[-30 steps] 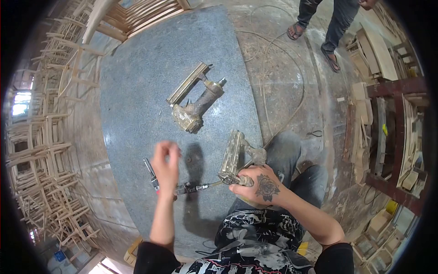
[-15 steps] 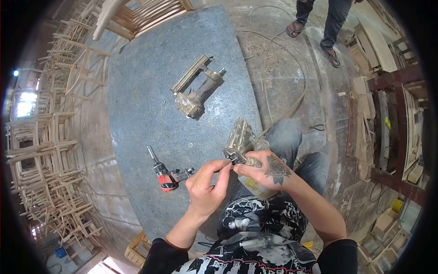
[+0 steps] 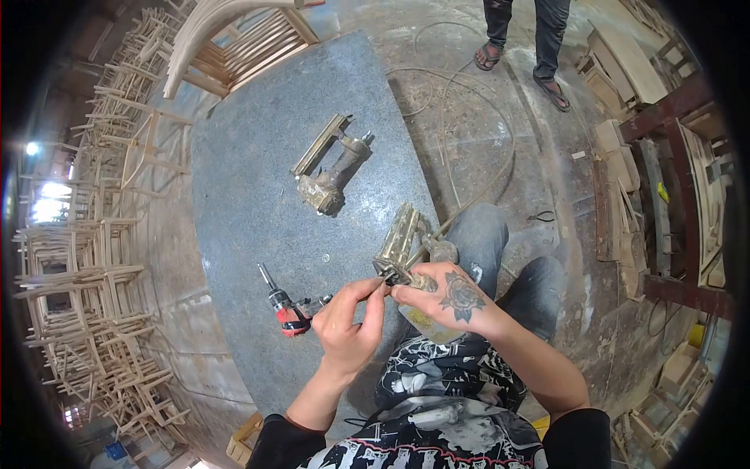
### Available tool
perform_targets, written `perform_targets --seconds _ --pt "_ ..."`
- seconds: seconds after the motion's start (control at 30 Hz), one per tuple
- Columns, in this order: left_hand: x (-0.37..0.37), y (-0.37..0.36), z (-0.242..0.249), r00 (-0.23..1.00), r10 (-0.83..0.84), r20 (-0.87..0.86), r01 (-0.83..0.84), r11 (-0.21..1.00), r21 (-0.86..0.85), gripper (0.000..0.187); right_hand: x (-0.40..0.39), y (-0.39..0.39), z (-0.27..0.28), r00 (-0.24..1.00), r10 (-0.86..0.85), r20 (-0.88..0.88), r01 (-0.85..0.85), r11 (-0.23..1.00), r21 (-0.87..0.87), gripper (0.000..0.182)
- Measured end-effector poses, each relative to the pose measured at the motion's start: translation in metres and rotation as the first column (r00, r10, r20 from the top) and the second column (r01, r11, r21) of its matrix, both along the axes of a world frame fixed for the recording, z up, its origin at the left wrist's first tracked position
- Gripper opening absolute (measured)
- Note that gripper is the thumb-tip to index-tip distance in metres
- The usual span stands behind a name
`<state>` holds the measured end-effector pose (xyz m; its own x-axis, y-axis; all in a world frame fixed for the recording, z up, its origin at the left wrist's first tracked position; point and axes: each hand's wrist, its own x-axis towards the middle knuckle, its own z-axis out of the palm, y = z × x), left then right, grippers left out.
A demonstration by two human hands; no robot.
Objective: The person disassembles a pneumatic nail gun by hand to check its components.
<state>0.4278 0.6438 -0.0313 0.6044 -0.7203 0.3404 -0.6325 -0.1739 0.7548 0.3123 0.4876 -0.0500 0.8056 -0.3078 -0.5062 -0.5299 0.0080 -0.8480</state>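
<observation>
My right hand (image 3: 447, 295) is wrapped round the lower end of a worn, dusty nail gun (image 3: 400, 241), tilted upward over the edge of the blue-grey board (image 3: 258, 195). Thumb and forefinger of my left hand (image 3: 345, 322) are pinched together at a dark fitting on the gun's near end. Whatever small piece they grip is hidden by the fingertips. Farther out on the board lies a second nail gun (image 3: 336, 176) on its side. Left of my left hand rests a red and black air tool (image 3: 287, 311) with a long metal tip.
A slatted wooden chair (image 3: 254, 51) stands at the board's far end. Many bare chair frames (image 3: 82, 313) are stacked on the left. An air hose (image 3: 513, 152) curls over the floor near pliers (image 3: 541, 216). Another person's sandalled foot (image 3: 553, 94) and a wood-filled rack (image 3: 683, 195) are right.
My view has shifted slightly, so the board and tools sit a little differently in frame. Both hands stay at the nail gun's near end with nearly the same grip.
</observation>
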Motion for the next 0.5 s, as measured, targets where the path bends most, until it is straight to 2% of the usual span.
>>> perform_targets --seconds 0.13,0.17,0.23,0.27,0.33,0.37,0.43,0.5 --pt "-0.004 0.001 -0.002 0.995 -0.005 0.104 0.004 1.0 0.004 0.019 -0.004 0.006 -0.009 0.998 -0.038 0.046 0.041 0.997 -0.068 0.056" --pt "-0.006 0.001 0.001 0.984 -0.007 0.18 0.002 1.0 0.028 0.017 -0.003 0.007 -0.005 0.997 -0.048 0.058 0.053 0.995 -0.085 0.057" --pt "-0.011 -0.002 0.009 0.944 -0.019 0.331 -0.006 0.997 0.074 0.015 -0.002 0.005 0.011 1.0 -0.014 -0.028 0.011 0.995 -0.096 0.056" --pt "-0.013 -0.003 0.009 0.944 -0.02 0.329 -0.005 0.997 0.075 0.016 -0.001 0.005 0.019 0.997 0.003 -0.072 -0.01 0.995 -0.099 0.055" --pt "-0.017 -0.004 0.01 0.945 -0.023 0.326 -0.002 0.997 0.077 0.017 -0.005 0.02 0.004 0.997 -0.083 -0.003 0.078 0.948 -0.309 0.053" --pt "-0.019 -0.003 0.01 0.964 -0.003 0.265 -0.017 0.997 0.074 0.018 -0.007 0.027 0.002 0.992 -0.121 0.037 0.126 0.905 -0.406 0.052" --pt "-0.024 0.001 0.005 0.99 0.035 0.14 -0.045 0.996 0.072 0.02 -0.009 0.034 0.001 0.988 -0.154 0.03 0.151 0.876 -0.458 0.048" --pt "-0.027 0.001 0.002 0.981 0.007 0.196 -0.022 0.997 0.077 0.02 -0.013 0.037 0.004 0.976 -0.206 0.063 0.207 0.812 -0.546 0.047"
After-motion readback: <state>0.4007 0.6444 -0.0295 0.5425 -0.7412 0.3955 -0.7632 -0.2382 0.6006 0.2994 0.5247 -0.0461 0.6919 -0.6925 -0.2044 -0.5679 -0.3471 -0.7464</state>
